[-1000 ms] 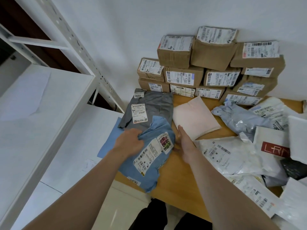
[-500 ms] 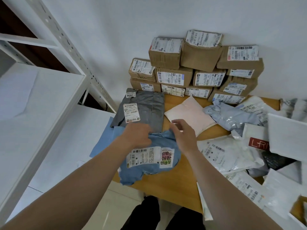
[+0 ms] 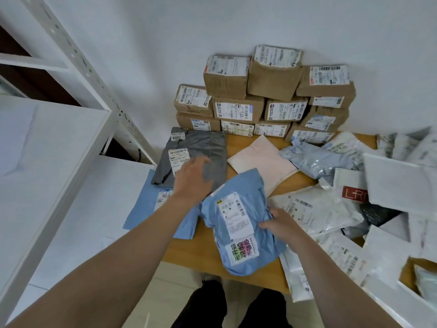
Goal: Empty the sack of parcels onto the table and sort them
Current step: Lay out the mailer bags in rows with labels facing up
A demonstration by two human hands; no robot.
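Clutching the blue parcel point(image 3: 238, 223) in its grip, the right hand point(image 3: 280, 224) works while the left hand point(image 3: 192, 178) hovers open-fingered.

left grip point(image 3: 192, 178) spread, right point(image 3: 277, 224) clenched.

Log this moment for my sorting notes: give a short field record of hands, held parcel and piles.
left hand: open, over the grey bag
right hand: grips the blue parcel at its right edge
blue parcel: label up, near the table front edge
cardboard boxes: stacked against the wall
pink mailer: flat, mid table
white mailers: loose heap, right side
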